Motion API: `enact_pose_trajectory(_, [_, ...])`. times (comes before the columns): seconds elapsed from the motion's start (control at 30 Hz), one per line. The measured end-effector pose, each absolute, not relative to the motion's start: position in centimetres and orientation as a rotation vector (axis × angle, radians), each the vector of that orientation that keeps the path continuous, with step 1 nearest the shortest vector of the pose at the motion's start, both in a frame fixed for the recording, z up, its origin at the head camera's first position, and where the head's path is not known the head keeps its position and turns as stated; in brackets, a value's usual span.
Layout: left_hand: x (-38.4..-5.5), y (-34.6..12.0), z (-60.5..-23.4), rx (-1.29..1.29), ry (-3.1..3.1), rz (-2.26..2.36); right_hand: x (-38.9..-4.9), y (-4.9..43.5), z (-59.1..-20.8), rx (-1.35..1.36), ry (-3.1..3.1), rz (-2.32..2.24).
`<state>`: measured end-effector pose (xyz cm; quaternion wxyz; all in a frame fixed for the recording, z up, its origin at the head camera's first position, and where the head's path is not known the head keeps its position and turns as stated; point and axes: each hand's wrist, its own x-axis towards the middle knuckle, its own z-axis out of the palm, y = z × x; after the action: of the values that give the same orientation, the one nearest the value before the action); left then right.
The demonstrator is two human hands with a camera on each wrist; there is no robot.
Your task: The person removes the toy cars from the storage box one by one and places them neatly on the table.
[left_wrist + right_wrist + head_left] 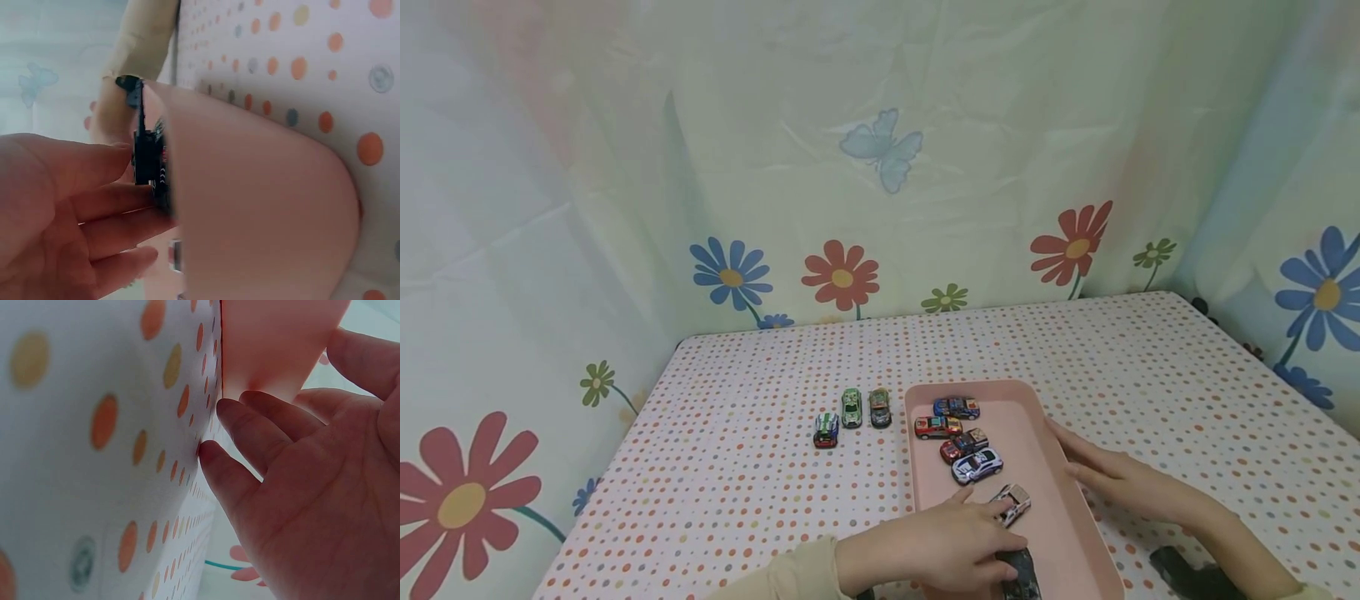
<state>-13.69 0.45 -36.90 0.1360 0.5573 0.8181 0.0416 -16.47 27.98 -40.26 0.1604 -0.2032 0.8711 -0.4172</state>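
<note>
My left hand point(951, 546) reaches over the near part of a pink tray point(1075, 517) and pinches a black toy car point(1021, 577) between thumb and fingers; in the left wrist view the dark car point(149, 156) is partly covered by the tray wall. Close to its fingertips lies a white-and-tan toy car point(1015, 502). Farther back in the tray are a white-and-purple car point(977, 465), a dark red car point(964, 446), a red car point(937, 427) and a blue car point(957, 407). My right hand point(1131, 483), fingers extended, rests along the tray's right outer side.
Left of the tray, on the dotted tablecloth point(737, 467), stand a brown-green toy car point(880, 408), a green car point(852, 408) and a green-and-blue car point(826, 431). A flower-printed curtain point(985, 167) hangs behind the table. A dark device point(1191, 573) sits at my right wrist.
</note>
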Motion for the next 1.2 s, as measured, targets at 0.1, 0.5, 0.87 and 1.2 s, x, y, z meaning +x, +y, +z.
enact_pose_trajectory(0.1, [-13.6, 0.4, -36.6, 1.636, 2.379, 0.159, -16.4, 28.0, -40.3, -0.579, 2.496, -1.189])
enact_pose_trajectory(0.5, [-13.6, -0.1, -36.5, 1.623, 2.419, 0.466, -16.6, 28.1, -40.5, -0.626, 2.492, -1.197])
enact_pose_trajectory(0.87, [-14.1, -0.2, -37.2, 1.394, 2.226, 0.955, -16.3, 28.0, -40.4, -0.605, 2.515, -1.192])
enact_pose_trajectory(1.2, [-13.9, -0.2, -38.4, 1.095, 1.982, 1.171, -16.4, 28.0, -40.5, -0.59, 2.512, -1.192])
